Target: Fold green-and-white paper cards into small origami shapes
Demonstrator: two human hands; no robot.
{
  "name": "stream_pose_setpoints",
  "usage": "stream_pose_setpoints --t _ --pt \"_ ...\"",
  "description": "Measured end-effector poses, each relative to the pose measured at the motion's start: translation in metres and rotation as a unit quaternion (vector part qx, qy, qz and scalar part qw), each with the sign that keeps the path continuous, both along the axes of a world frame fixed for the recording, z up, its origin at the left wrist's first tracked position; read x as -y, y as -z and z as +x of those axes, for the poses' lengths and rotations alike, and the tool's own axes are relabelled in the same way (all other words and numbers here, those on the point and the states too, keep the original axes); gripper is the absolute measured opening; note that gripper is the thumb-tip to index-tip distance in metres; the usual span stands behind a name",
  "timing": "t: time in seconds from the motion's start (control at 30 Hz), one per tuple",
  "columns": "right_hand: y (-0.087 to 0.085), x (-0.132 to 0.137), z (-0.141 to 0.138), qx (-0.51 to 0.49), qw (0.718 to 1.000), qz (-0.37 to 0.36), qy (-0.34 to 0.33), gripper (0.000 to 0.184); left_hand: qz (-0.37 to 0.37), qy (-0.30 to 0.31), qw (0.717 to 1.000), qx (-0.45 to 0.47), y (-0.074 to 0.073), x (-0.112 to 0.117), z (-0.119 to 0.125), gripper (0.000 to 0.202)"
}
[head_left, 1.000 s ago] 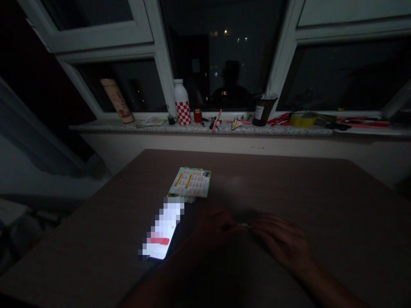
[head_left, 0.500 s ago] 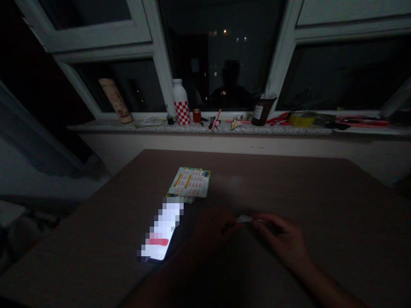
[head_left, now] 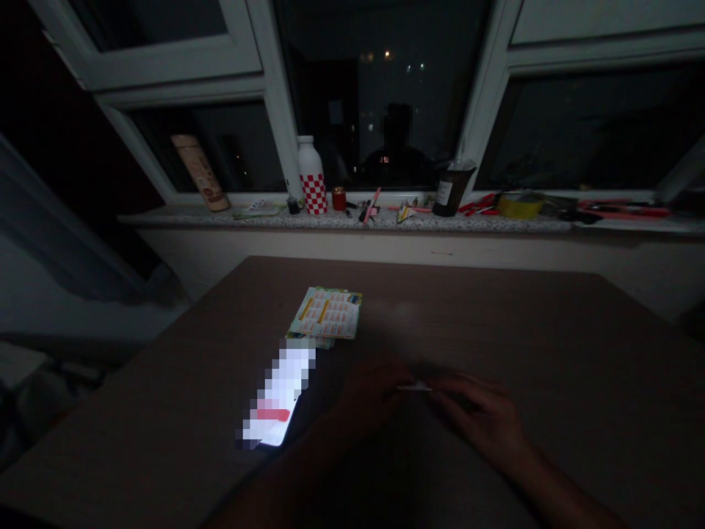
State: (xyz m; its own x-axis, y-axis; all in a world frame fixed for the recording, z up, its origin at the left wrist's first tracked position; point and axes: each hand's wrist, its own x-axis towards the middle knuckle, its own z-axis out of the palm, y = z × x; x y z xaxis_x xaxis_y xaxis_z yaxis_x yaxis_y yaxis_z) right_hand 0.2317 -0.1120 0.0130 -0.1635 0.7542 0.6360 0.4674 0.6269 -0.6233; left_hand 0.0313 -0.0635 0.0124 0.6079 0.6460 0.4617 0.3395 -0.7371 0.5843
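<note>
Between my two hands, just above or on the brown table (head_left: 496, 316), is a small thin pale piece (head_left: 415, 387), too dim to name. My left hand (head_left: 371, 386) lies in deep shadow, its fingers closed at the left end of the piece. My right hand (head_left: 482, 411) pinches the other end between thumb and fingertips. To the left of my left hand lies a lit phone (head_left: 278, 397), its screen blurred out. Beyond the phone is a small stack of printed cards (head_left: 327, 314) with rows of red and yellow print.
A stone windowsill (head_left: 341, 222) runs behind the table. On it stand a tan flask (head_left: 199, 173), a red-checked white bottle (head_left: 313, 176), a small red jar (head_left: 338, 199), a dark drink cup (head_left: 452, 189) and a yellow tape roll (head_left: 519, 206). The room is dark.
The pale piece has tilted and now shows as a thin edge-on strip. My hands have shifted only slightly; the phone and cards stay put.
</note>
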Motion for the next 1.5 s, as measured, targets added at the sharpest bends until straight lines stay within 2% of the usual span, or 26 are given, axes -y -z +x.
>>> stream_pose_setpoints --t 0.27,0.5,0.73,0.9,1.03,1.17,1.3,1.5 --pt "-0.004 0.001 -0.006 -0.063 0.987 -0.148 0.026 0.008 0.005 -0.005 0.998 -0.056 0.002 0.000 -0.001 0.019" --pt "0.002 -0.001 -0.013 -0.201 0.939 -0.279 0.001 0.020 0.079 -0.018 0.996 -0.046 0.003 0.002 0.000 0.017" --pt "0.003 -0.001 -0.015 -0.241 0.915 -0.322 -0.031 0.027 0.037 -0.040 0.997 -0.047 0.005 0.002 0.001 0.017" --pt "0.000 -0.001 -0.014 -0.257 0.903 -0.339 -0.053 0.029 0.093 -0.006 0.996 -0.014 0.011 0.000 0.002 0.015" --pt "0.001 -0.002 -0.014 -0.306 0.883 -0.344 -0.087 0.024 0.116 -0.007 0.993 -0.004 0.012 -0.001 0.004 0.017" --pt "0.006 -0.004 -0.014 -0.348 0.859 -0.362 -0.100 0.026 0.079 -0.011 0.996 0.030 0.008 0.002 0.005 0.020" --pt "0.012 -0.006 -0.010 -0.388 0.845 -0.353 -0.104 0.026 -0.002 0.016 0.996 0.089 -0.004 0.005 0.006 0.018" --pt "0.010 -0.008 -0.008 -0.371 0.855 -0.348 -0.102 0.026 -0.093 0.021 0.992 0.083 -0.011 0.005 0.006 0.016"
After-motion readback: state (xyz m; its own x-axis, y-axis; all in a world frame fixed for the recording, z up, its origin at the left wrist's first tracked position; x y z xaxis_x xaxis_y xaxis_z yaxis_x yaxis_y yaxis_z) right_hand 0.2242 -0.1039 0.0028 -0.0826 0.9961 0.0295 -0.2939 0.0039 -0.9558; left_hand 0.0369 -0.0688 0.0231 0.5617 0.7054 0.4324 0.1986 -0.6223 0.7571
